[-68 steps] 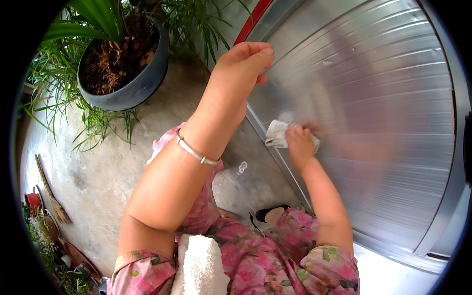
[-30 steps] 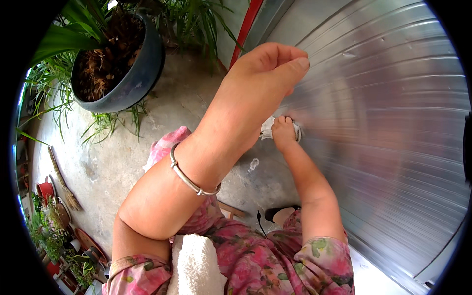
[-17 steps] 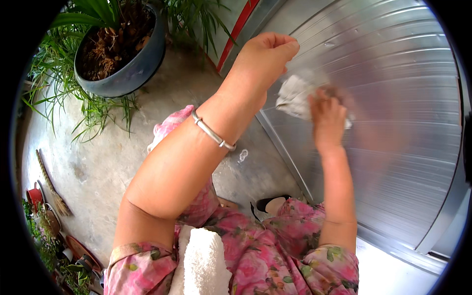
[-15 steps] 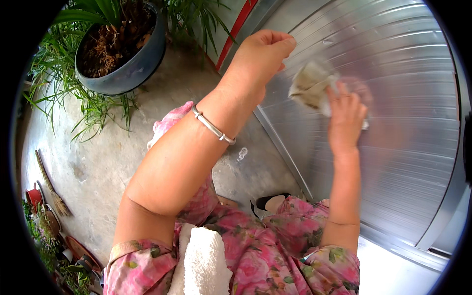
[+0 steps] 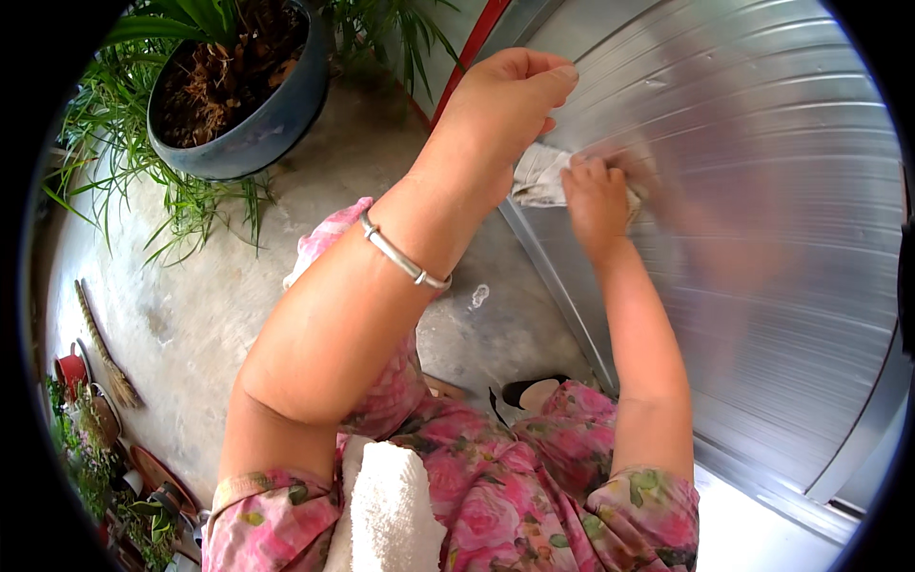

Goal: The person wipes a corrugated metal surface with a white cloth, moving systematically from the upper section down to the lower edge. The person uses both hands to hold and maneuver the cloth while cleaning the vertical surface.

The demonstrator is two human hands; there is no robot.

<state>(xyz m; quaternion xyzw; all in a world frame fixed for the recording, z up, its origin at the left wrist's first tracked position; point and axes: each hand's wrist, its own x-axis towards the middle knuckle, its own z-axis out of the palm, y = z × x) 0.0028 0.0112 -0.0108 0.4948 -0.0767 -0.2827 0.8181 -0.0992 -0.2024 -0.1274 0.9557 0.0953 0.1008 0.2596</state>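
Observation:
My right hand (image 5: 598,202) presses a pale, stained cloth (image 5: 543,179) flat against a ribbed silver metal panel (image 5: 782,315). Its fingers bend over the cloth, which pokes out on both sides of the hand. My left hand (image 5: 515,91) is raised in front of the panel's upper left part, fingers curled in. Whatever it may grip is hidden behind the fingers. A silver bangle (image 5: 405,257) circles my left forearm, which crosses in front of the floor.
A large blue-grey pot (image 5: 238,148) with a leafy plant stands at the upper left. Along the left edge lie a straw brush (image 5: 105,353), a red pot (image 5: 71,372) and more plants. A white towel (image 5: 393,505) hangs over my front. A red strip (image 5: 467,57) runs beside the panel.
My right hand has slid the cloth leftward across the panel, nearer its left edge. My left hand keeps nearly the same place and curl.

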